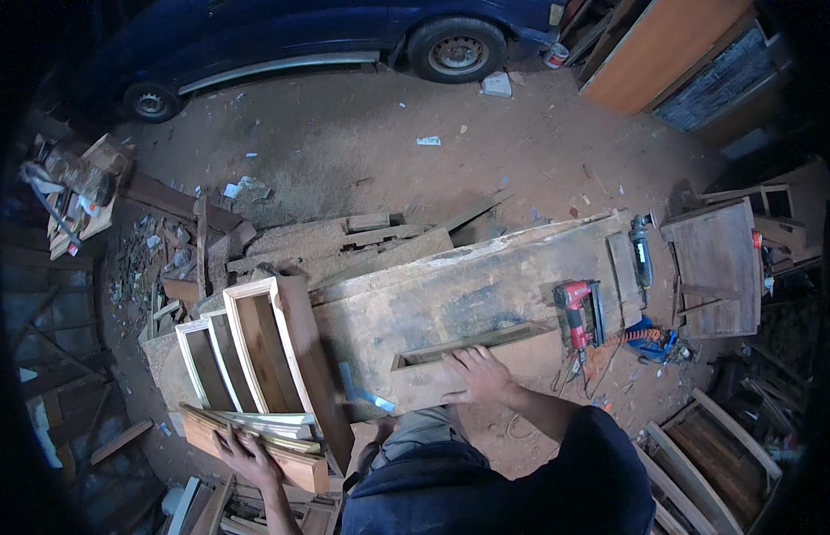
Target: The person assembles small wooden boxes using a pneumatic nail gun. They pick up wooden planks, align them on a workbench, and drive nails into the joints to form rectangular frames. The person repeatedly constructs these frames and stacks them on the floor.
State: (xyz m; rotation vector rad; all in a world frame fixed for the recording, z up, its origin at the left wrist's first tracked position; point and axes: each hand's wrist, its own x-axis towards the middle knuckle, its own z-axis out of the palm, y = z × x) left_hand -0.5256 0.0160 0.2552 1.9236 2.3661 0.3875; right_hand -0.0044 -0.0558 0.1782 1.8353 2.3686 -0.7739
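Observation:
On the workbench [433, 308] in front of me lies a long, narrow wooden drawer box [522, 357]. My right hand [480, 374] grips its near wall, fingers at the top rim and thumb on the outer face. To the left, my left hand [251, 459] rests with spread fingers against an orange-brown wooden board [303, 470]. Thin pale wood strips [272, 430] lie just behind that board. Beside them several wooden frames [254, 308] stand at the bench's left end, their openings facing up.
A red nail gun [577, 314] with an orange coiled hose [615, 341] is at the bench's right end, near a grinder [642, 254]. Scrap wood [361, 236] lies along the far side. Beyond is a blue vehicle [326, 40]. A wooden cabinet [718, 267] stands right.

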